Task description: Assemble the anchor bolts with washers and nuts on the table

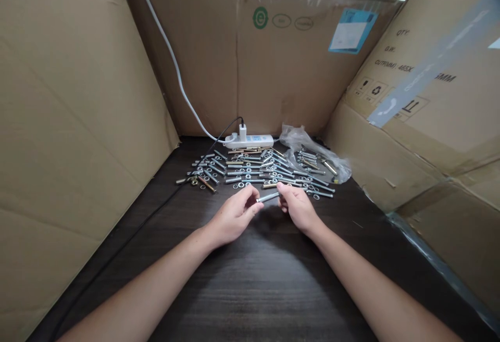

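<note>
A silvery metal bolt (269, 197), which looks like an expansion bolt with a sleeve, is held level just above the dark table (265, 279). My right hand (297, 206) pinches its right end between thumb and fingers. At the left end, the thumb and forefinger of my left hand (235, 213) close round the tip; whether a small nut or washer is also between them is hidden. Just beyond my hands lie rows of loose bolts (283, 174), with nuts (248, 177) and washers (235, 187) among them.
A clear plastic bag (339, 167) with more bolts sits at the back right. Behind the rows is a white power strip (253, 141) with a charger (242, 133) plugged in. Its black cable (156, 211) crosses the table's left side. Cardboard walls (211, 61) enclose three sides.
</note>
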`<state>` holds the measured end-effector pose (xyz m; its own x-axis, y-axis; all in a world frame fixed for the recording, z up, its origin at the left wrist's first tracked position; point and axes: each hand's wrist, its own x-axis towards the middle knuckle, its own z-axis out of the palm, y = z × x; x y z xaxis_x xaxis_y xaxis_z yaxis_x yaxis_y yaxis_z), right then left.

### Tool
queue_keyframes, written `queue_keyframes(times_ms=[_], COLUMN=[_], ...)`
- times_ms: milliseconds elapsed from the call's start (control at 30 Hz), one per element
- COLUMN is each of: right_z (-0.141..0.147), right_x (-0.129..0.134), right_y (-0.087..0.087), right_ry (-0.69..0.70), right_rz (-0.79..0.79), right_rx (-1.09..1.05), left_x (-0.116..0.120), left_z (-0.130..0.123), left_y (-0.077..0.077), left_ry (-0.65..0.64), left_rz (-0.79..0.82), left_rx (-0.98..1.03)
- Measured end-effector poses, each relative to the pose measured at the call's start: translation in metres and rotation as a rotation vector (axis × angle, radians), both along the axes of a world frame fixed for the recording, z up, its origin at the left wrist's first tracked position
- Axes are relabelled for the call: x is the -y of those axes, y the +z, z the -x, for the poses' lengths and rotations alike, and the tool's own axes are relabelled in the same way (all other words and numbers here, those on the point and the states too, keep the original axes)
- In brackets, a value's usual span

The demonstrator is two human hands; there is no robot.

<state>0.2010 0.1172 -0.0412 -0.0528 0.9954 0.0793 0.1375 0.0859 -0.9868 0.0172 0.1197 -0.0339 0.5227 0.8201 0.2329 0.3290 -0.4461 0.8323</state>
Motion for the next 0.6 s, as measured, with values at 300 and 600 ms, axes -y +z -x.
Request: queue_keyframes(times_ms=[300,600], right_z=[0.0031,0.0014], right_x=[-0.0014,-0.0057], right_y=[0.0001,-0.0054], right_ry=[-0.011,-0.002], right_rz=[0.065,0.113], right_rx=[-0.227,-0.244], left_x=[-0.0019,-0.0004], left_z=[0.0022,-0.0011], left_y=[0.0002,0.0006], left_ry=[-0.037,0.047], left_rz=[0.024,-0.008], left_rx=[-0.089,-0.065])
